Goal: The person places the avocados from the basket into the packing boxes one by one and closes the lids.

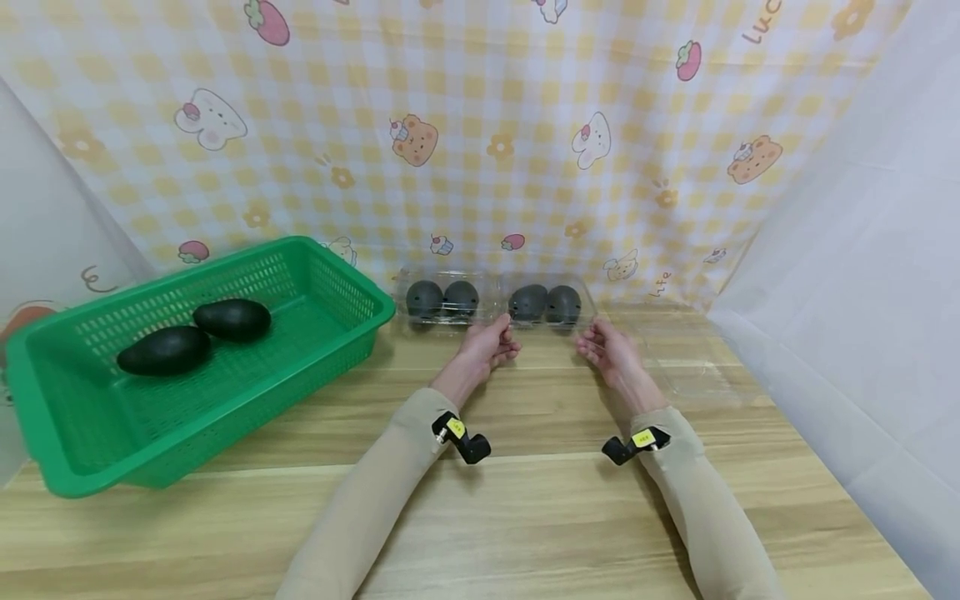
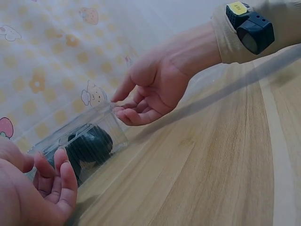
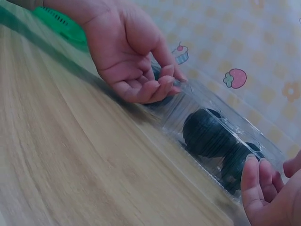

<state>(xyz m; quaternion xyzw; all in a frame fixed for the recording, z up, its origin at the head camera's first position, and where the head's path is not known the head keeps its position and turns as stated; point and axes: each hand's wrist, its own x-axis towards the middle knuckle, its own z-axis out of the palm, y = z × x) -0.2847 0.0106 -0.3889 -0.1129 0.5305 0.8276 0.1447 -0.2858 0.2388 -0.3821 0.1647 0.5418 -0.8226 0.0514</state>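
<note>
Near the tabletop's (image 1: pixel 540 517) far edge, a clear box (image 1: pixel 547 298) holds two avocados (image 1: pixel 527 303). The left hand (image 1: pixel 487 346) and right hand (image 1: pixel 611 352) touch its near corners, both loosely curled; whether they pinch cannot be told.

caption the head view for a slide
Left hand and right hand at the front of a clear box holding two dark fruits, another box and a basket to its left.

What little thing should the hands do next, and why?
Maybe the left hand and right hand should ease off the box between them: it already sits beside the other box, and each holds two avocados.
</note>
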